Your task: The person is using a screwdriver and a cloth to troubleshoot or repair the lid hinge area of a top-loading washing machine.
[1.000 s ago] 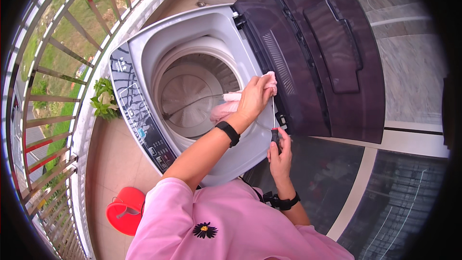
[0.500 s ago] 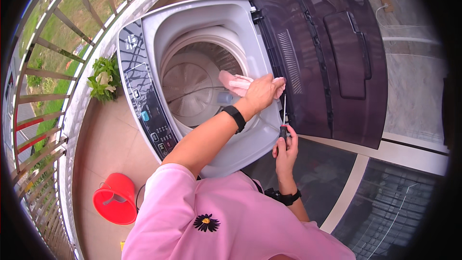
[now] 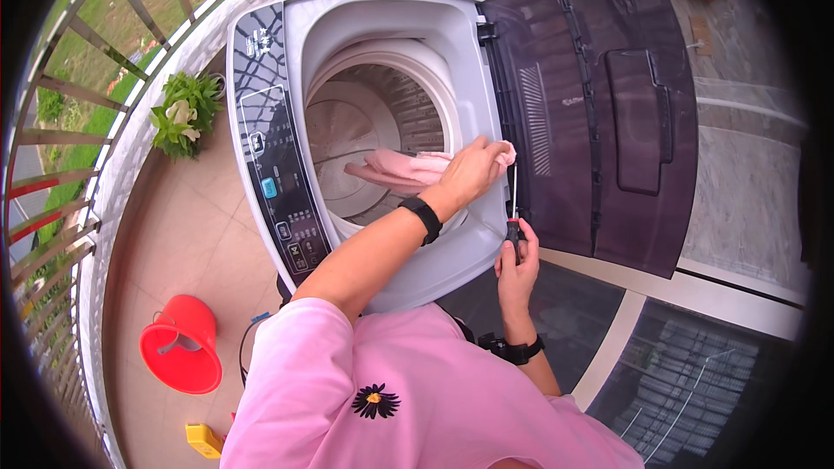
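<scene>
A top-loading washing machine [image 3: 439,269] stands before me, its dark purple lid [image 3: 556,182] swung up to the right and its drum uncovered. My left hand [image 3: 469,175] is closed on a pink cloth [image 3: 404,167] at the tub's right rim; the cloth's loose end hangs over the drum opening. Just below, my right hand [image 3: 519,259] grips a screwdriver [image 3: 512,233] by its black and red handle. The thin metal shaft points away from me along the lid's hinge edge, up to the bunched cloth. Whether its tip touches cloth or machine I cannot tell.
A red bucket [image 3: 195,339] and a yellow object [image 3: 203,440] are on the tiled floor at left. A plant with a pale flower [image 3: 181,115] grows beside the machine, near the metal railing [image 3: 65,135]. Dark glass panels [image 3: 695,373] lie at lower right.
The cloth's loose end has shifted left, stretching farther over the drum. Both hands keep their grips at the hinge side. The view has moved slightly.
</scene>
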The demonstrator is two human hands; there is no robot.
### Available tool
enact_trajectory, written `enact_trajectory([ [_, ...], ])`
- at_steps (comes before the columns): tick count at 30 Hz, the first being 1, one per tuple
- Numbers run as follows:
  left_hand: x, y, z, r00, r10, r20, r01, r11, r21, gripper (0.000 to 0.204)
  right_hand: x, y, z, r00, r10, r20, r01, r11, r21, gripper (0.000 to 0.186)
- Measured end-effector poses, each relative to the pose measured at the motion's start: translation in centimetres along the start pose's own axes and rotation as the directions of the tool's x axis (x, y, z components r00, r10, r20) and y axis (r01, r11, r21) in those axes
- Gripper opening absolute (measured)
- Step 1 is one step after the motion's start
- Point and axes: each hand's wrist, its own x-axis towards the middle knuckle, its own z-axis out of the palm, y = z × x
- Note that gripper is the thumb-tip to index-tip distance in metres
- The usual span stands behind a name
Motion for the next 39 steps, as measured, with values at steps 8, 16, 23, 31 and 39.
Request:
enact_trajectory([
  [8,0.4,0.3,1.4,0.997,0.079,-0.019,-0.073,0.973,0.218,0.030,0.3,0.5,-0.2,0.996,0.022,-0.088,-0.028,0.998,-0.063,0.044],
  [16,-0.9,-0.2,-0.2,0.972,-0.071,0.226,0.028,0.982,0.189,0.016,0.0,1.7,-0.3,0.999,0.005,-0.039,-0.008,0.995,-0.096,0.044],
  [23,1.5,1.4,0.2,0.981,0.061,-0.183,-0.079,0.993,-0.091,0.026,0.1,1.4,0.0,0.996,0.000,-0.088,-0.003,0.999,-0.032,0.046],
  [31,2.1,1.5,2.2,0.995,0.001,0.103,-0.044,0.908,0.417,0.027,0.0,3.3,-0.3,0.997,0.031,-0.074,-0.031,1.000,0.005,0.045],
  [39,4.3,1.7,1.7,0.958,-0.128,0.258,0.013,0.914,0.406,0.026,-0.6,2.0,-1.2,0.996,0.022,-0.085,-0.014,0.995,0.103,0.043],
])
